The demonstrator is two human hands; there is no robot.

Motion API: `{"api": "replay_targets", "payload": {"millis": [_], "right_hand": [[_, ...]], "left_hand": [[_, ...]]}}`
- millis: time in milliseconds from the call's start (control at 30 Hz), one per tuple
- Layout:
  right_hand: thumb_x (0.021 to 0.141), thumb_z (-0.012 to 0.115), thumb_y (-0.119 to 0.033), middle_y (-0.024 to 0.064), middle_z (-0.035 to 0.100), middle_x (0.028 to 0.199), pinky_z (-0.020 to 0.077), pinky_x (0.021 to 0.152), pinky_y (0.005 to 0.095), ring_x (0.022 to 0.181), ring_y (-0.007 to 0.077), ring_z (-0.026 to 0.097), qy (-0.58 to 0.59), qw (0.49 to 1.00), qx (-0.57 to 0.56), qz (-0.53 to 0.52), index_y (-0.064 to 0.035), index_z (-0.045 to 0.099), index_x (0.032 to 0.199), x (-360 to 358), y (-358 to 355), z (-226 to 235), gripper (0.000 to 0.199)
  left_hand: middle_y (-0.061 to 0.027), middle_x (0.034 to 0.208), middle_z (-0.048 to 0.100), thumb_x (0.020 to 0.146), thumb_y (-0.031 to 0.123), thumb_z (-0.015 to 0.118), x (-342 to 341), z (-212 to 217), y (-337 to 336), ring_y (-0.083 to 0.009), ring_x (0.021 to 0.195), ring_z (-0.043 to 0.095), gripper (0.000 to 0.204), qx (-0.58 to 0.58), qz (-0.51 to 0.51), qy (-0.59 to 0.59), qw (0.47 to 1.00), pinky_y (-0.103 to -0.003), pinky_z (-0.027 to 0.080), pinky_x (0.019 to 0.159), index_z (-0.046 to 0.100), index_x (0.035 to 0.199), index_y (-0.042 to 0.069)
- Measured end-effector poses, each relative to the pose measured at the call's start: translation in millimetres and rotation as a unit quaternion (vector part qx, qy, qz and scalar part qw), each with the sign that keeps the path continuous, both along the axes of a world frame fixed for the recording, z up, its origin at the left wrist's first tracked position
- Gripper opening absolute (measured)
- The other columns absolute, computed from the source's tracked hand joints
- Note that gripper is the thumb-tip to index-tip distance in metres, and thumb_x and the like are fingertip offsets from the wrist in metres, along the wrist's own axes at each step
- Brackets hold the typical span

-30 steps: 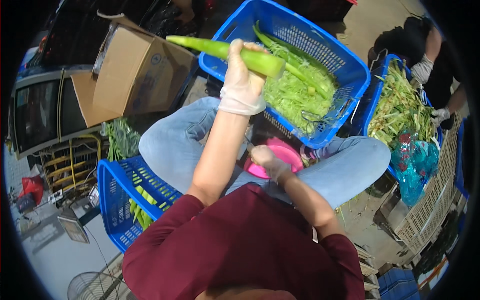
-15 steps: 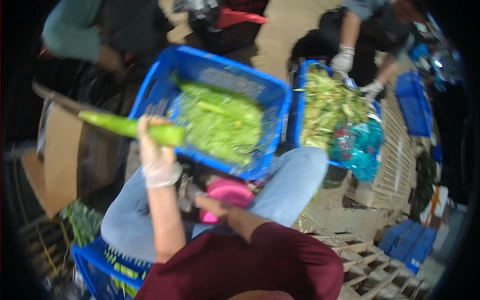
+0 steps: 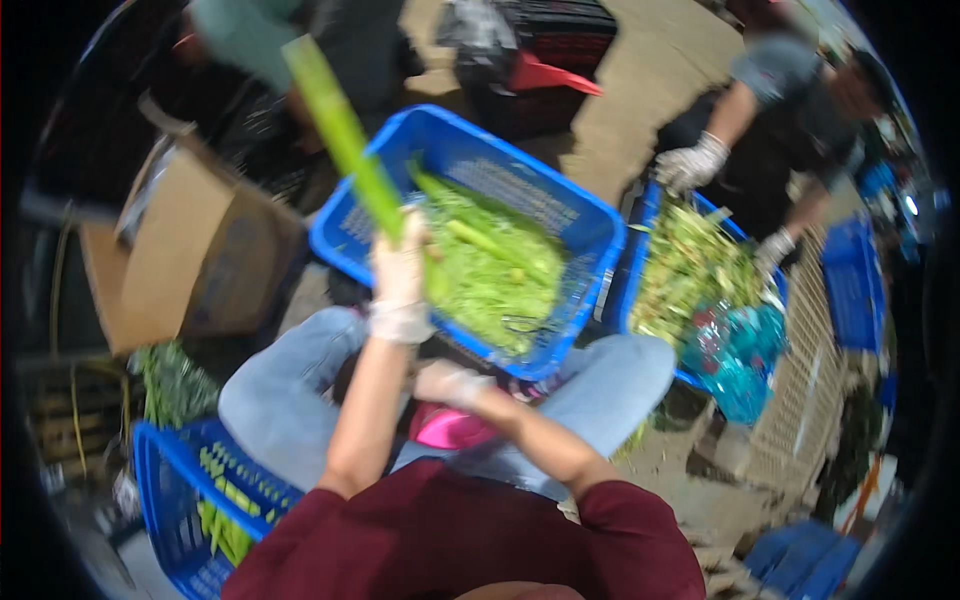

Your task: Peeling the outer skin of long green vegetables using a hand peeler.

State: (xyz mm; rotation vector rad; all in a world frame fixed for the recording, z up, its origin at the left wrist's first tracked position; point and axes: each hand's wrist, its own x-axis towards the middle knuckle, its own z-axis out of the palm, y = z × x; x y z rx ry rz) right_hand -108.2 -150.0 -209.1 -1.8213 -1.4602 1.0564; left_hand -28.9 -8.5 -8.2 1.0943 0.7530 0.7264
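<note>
My left hand [image 3: 402, 262], in a thin clear glove, is closed around the lower part of a long, thick green vegetable stem [image 3: 345, 140]. The stem points up and to the left, over the left rim of a blue basket [image 3: 365, 262]. Pale green stems [image 3: 480, 250] lie in that basket, some seemingly in clear plastic. Close beside my left forearm, my gloved right hand [image 3: 450, 384] is low between my knees, above a pink container [image 3: 452, 428]. Its fingers are blurred and partly hidden, so whatever they hold cannot be made out.
Another blue basket [image 3: 160, 490] with green stems stands at my left, by leafy greens [image 3: 175, 385] and a cardboard box [image 3: 215, 250]. At right, a co-worker's gloved hands [image 3: 692, 163] are at a blue crate of peelings [image 3: 690, 265] and a teal plastic bag [image 3: 740, 370].
The green stem has swung from nearly level to steeply upright in my left hand. My right hand has come up toward my left forearm. The whole view has shifted.
</note>
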Motion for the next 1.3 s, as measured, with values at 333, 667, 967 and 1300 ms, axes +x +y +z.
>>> {"api": "replay_targets", "payload": {"millis": [333,667,967,1300], "right_hand": [[0.085,0.06,-0.036,0.0259,0.064,0.118,0.05,0.094,0.0413,0.113,0.0379,0.062,-0.234,0.851,-0.367,-0.296,-0.0045,0.068,0.115,168,-70,41,0.044],[0.083,0.061,-0.033,0.0193,0.064,0.124,0.0493,0.095,0.0383,0.113,0.0308,0.063,-0.247,0.83,-0.454,-0.211,-0.0078,0.071,0.111,161,-87,-102,0.039],[0.085,0.051,-0.026,0.0212,0.059,0.129,0.044,0.103,0.0386,0.121,0.0356,0.057,-0.17,0.895,-0.367,-0.186,-0.0043,0.067,0.119,150,-81,-80,0.044],[0.098,0.045,-0.057,-0.0024,0.05,0.069,0.0322,0.044,0.0236,0.048,0.0084,0.04,0.489,0.766,0.032,-0.416,-0.0131,0.06,0.101,172,-38,69,0.046]], "left_hand": [[-0.0036,0.081,0.057,0.096,0.046,0.058,-7,38,-33,-0.0114,0.062,0.058,0.039,-0.058,-0.151,-0.099,0.982,-0.025,0.051,0.057,0.046,0.109,0.011],[-0.0032,0.087,0.058,0.098,0.054,0.048,-54,15,-42,-0.0132,0.065,0.056,0.045,-0.165,-0.205,-0.117,0.958,-0.028,0.05,0.058,0.053,0.116,0.012],[-0.0069,0.093,0.061,0.099,0.044,0.054,-54,10,-39,-0.0162,0.08,0.062,0.035,-0.208,-0.166,-0.153,0.952,-0.031,0.056,0.068,0.052,0.11,0.011],[-0.0039,0.088,0.059,0.099,0.054,0.047,-47,-5,-42,-0.0131,0.071,0.056,0.043,-0.183,-0.166,-0.099,0.964,-0.027,0.048,0.06,0.05,0.112,0.014]]}}
